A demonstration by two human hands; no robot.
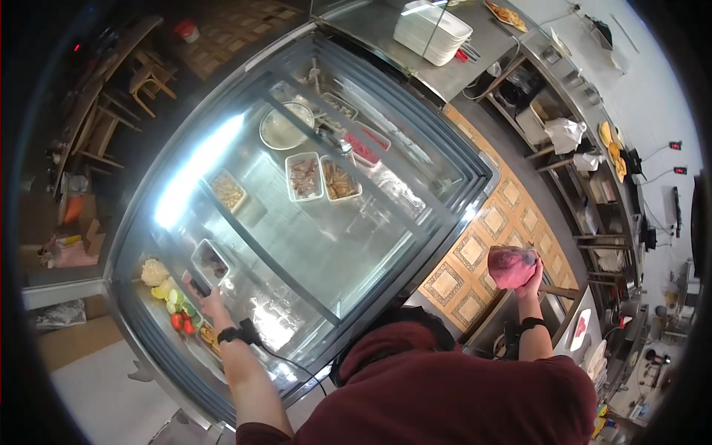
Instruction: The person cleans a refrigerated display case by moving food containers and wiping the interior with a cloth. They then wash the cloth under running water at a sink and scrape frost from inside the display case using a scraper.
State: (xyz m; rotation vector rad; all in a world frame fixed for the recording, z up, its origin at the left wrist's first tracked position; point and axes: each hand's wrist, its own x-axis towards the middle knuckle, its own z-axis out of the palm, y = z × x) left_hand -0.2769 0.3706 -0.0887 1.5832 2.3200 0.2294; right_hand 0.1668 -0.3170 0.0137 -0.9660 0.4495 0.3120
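My right hand (530,280) is raised over the floor to the right of the display case, fingers wrapped round a large pink lump of what looks like raw meat (510,268). One side of the lump has a dark grey patch. On the left, my left hand (213,305) is at the display case (285,248). Its fingers close about a small dark object (198,287) whose kind I cannot make out. Just beyond that hand is a white tub (211,259) with dark pieces in it. Beside the hand lie red tomatoes (182,322) and yellow-green produce (175,299).
Further inside the case are a round white bowl (287,125), two tubs of meat pieces (304,176) and a tub of red minced meat (366,144). Stacked white trays (432,33) stand on the far counter. Loaded shelves (571,141) line the right wall.
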